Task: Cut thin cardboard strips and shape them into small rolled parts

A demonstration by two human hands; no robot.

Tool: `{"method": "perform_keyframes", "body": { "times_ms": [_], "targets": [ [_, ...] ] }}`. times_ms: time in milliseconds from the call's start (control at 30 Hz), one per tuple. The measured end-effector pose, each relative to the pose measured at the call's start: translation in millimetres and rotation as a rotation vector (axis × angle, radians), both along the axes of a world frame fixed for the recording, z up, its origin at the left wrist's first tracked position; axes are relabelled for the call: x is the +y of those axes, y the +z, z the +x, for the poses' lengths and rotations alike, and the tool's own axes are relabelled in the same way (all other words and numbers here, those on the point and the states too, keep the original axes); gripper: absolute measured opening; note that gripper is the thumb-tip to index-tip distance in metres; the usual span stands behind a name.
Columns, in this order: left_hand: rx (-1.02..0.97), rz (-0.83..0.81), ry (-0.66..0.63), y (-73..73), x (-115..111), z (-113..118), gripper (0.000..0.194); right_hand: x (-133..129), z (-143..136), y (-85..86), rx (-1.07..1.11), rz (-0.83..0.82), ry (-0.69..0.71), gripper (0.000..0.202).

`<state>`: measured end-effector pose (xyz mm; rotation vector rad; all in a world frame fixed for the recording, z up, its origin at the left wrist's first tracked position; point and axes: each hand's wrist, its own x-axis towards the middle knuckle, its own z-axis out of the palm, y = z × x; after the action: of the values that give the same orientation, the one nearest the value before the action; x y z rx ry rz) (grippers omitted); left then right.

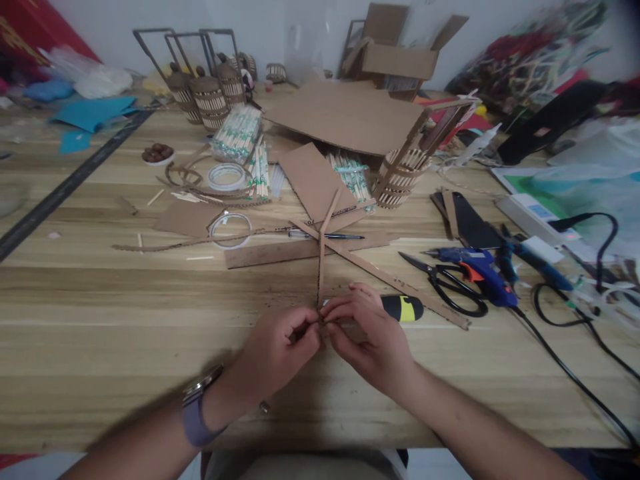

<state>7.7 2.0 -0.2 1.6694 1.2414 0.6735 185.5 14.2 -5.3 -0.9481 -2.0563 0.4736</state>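
A narrow cardboard strip (321, 273) runs toward me from where several strips cross at mid-table. Its near end is pinched between the fingertips of my left hand (290, 343) and my right hand (367, 333), which nearly touch. My left wrist wears a watch (200, 400). Beyond my right hand lies a yellow and black tool (405, 308), partly hidden. A long strip (395, 283) slants to the right, and a wider cardboard piece (265, 253) and a pen (345, 236) lie under or beside the crossing.
Scissors (453, 287) and a blue glue gun (480, 270) with its cable lie right. Tape rolls (230, 230), stick bundles (237, 133), a bowl of brown balls (158, 154) and cardboard sheets (345, 117) are farther back. Lantern-like stick baskets (210, 103) stand behind; another (403, 175) is right of centre.
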Motion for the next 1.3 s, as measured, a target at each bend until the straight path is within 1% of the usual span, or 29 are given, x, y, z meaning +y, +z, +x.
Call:
{"method": "perform_keyframes", "body": {
  "times_ms": [267,500,700,1000,1200,1300],
  "targets": [
    [-0.066,-0.035,-0.008,-2.5,-0.4,-1.5,0.019,0.1,1.1,4.1,0.036,-0.073,-0.017,0.015],
    [-0.088,-0.079,0.021,-2.7,1.2,-0.6,0.018,0.9,-0.4,3.6,0.048,-0.054,-0.017,0.012],
    [-0.101,-0.098,0.038,-0.5,1.1,0.6,0.017,1.1,-1.5,3.8,0.048,-0.071,-0.003,0.011],
    [0.040,0.068,0.094,-3.1,0.9,0.2,0.019,-1.5,-6.6,-1.8,0.042,-0.016,0.008,0.012],
    [0.084,0.213,0.092,0.8,0.9,1.4,0.019,-3.3,-7.3,-1.0,0.081,-0.003,0.002,0.013],
    [0.051,0.278,0.076,2.4,1.3,1.1,0.020,-2.4,-6.8,2.7,0.098,-0.039,0.016,0.013]
  ]
}}
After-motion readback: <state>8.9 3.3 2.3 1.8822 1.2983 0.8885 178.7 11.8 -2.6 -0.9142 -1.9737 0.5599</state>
